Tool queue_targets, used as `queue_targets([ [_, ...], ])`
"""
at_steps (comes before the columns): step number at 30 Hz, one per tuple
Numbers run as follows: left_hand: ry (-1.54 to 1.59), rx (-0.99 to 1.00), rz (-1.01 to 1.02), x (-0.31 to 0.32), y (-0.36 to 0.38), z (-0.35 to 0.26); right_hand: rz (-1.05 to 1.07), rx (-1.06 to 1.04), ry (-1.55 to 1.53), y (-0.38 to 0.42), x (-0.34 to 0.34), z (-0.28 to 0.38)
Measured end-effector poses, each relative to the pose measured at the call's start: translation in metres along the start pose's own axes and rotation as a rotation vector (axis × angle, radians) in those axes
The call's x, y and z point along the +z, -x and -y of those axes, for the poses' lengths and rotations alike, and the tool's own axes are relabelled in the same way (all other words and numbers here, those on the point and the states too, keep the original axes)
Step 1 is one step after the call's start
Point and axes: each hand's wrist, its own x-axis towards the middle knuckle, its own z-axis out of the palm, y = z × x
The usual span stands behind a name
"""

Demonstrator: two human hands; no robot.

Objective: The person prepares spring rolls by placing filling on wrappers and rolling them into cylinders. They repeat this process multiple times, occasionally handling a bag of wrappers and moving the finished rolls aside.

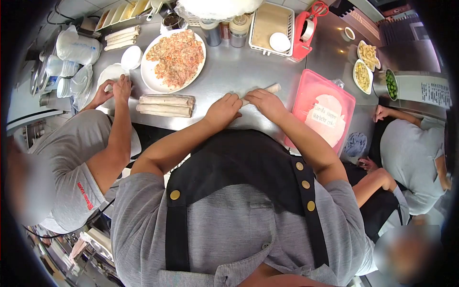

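Observation:
A thin, pale uncooked spring roll (274, 88) lies slantwise on the steel counter in front of me, its far right end showing. My left hand (224, 111) has its fingers curled over the near end. My right hand (265, 103) is closed over the middle, close beside the left. The fingers hide most of the roll. Left of my hands, several finished rolls (166, 106) are stacked. Beyond them stands a white plate (145, 79) heaped with orange-flecked filling (174, 60). To the right is a pink lidded container (344, 95) with a handwritten label.
At left, a co-worker's hands (117, 87) work at a wrapper by a small white bowl (131, 58). More rolls (122, 38) lie behind. Sauce jars (239, 32), a white rack (270, 50) and a red tape dispenser (299, 43) line the back. Other people stand right.

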Motion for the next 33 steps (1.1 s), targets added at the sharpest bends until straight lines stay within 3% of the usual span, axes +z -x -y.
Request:
queue_targets([
  [3,0.0,-0.039,-0.055,0.004,0.002,0.002,0.011,-0.024,-0.004,-0.004,0.001,-0.003],
  [5,0.003,-0.106,-0.062,0.004,0.003,0.002,-0.124,-0.09,0.133,-0.004,-0.005,0.004],
  [14,0.07,-0.383,-0.046,-0.006,-0.002,0.006,-0.085,-0.044,0.05,-0.001,0.0,0.001],
  [18,-0.021,-0.355,-0.153,-0.011,-0.012,0.004,-0.109,-0.022,-0.009,-0.009,-0.001,0.002],
  [23,-0.144,-0.097,-0.167,0.006,-0.01,0.013,-0.09,-0.027,-0.061,-0.02,0.002,-0.006],
  [26,-0.21,-0.097,-0.281,0.012,-0.008,0.018,-0.037,-0.049,-0.083,-0.031,-0.004,-0.012],
  [33,-0.08,-0.228,-0.281,-0.003,-0.002,0.022,-0.054,-0.002,-0.078,-0.053,-0.005,-0.036],
])
